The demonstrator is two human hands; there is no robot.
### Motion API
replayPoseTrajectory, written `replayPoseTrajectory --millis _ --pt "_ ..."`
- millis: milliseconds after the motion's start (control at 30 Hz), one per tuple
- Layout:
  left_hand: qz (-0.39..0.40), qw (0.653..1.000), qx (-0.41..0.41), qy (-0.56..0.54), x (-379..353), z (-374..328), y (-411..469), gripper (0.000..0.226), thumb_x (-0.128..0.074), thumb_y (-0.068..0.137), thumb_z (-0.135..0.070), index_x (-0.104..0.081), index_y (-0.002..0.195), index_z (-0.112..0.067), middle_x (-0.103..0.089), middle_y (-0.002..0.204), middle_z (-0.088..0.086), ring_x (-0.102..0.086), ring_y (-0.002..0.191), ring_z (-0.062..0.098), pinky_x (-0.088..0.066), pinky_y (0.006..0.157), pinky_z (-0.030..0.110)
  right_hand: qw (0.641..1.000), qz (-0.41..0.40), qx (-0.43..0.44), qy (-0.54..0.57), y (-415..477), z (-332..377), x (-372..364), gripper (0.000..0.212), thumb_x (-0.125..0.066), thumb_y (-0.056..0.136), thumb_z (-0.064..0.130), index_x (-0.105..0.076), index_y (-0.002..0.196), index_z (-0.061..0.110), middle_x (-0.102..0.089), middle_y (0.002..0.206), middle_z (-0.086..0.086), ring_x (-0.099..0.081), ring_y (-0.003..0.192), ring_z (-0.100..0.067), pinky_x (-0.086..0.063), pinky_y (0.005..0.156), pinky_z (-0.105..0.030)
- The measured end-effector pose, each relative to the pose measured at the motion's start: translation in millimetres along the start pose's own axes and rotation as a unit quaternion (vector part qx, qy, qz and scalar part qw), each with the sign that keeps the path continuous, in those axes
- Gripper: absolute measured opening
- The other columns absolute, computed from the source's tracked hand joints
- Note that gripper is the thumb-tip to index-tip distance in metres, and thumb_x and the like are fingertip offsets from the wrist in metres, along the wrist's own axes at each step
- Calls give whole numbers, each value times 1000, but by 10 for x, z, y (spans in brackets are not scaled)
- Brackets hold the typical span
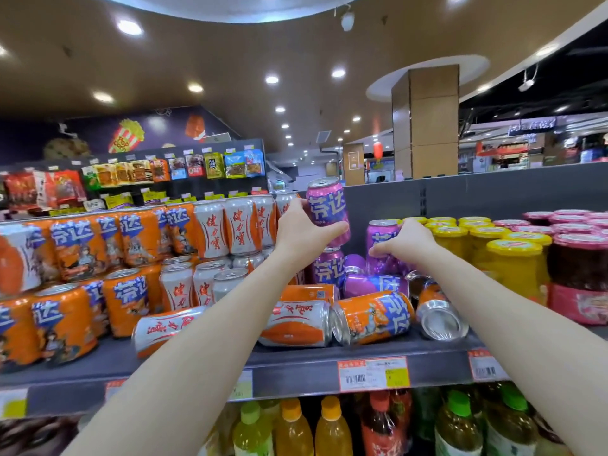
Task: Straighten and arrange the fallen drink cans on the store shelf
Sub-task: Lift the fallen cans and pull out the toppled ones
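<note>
While the left hand [302, 233] holds one purple can [327, 205] up with curled fingers, the right hand [406, 241] grips a second can [381, 233]. An orange can [373, 317] lies tipped on the shelf [296, 362].

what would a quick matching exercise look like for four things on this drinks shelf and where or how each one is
Things:
1. raised purple can
2. right hand
3. orange can at front centre
4. yellow-lidded jars

States:
a. lying on its side
b. in the grip of the left hand
c. grips a second purple can
d. upright, beside the pink-lidded jars

Pairs: 1-b, 2-c, 3-a, 4-d
</note>
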State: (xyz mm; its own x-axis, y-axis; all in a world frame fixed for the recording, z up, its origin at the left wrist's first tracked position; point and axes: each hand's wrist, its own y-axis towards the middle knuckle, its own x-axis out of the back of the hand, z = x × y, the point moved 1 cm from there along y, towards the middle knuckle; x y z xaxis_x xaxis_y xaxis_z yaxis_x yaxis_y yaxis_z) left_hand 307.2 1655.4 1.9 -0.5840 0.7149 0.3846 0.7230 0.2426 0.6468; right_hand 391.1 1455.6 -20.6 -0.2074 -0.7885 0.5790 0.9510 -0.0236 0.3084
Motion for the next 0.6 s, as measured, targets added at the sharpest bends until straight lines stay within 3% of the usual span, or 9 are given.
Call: replayPoseTrajectory --millis 200,400,500,600 --pt "25 1000 -16 -1 43 -67 151 62 -89 75 -40 -50 120 -23 -54 94 -20 -57 83 -4 -43 63 12 998 24 0 -54 -13 47 8 66 -94 64 36 -55 110 9 -66 103 -8 -66 91 -24 -53 63 -32" --pt "30 999 -16 -8 111 -24 205 63 -90 73 -38 -49 118 -21 -61 102 -11 -61 87 0 -46 63 14 989 51 13 -142 -16 48 -95 70 -95 59 42 -54 107 10 -64 97 -5 -64 85 -21 -51 60 -30" --pt "35 999 -9 -15 158 22 192 66 -90 72 -36 -50 121 -19 -62 104 -9 -62 91 4 -48 66 16 980 62 4 -190 5 26 -106 74 -93 55 53 -56 104 12 -66 93 -3 -65 83 -21 -58 72 -37" --pt "45 999 -6 -15 181 74 178 64 -90 74 -35 -49 119 -21 -58 100 -14 -59 87 2 -47 65 14 966 66 6 -248 17 17 -98 74 -87 54 64 -58 100 15 -68 101 -4 -64 96 -27 -55 89 -47"
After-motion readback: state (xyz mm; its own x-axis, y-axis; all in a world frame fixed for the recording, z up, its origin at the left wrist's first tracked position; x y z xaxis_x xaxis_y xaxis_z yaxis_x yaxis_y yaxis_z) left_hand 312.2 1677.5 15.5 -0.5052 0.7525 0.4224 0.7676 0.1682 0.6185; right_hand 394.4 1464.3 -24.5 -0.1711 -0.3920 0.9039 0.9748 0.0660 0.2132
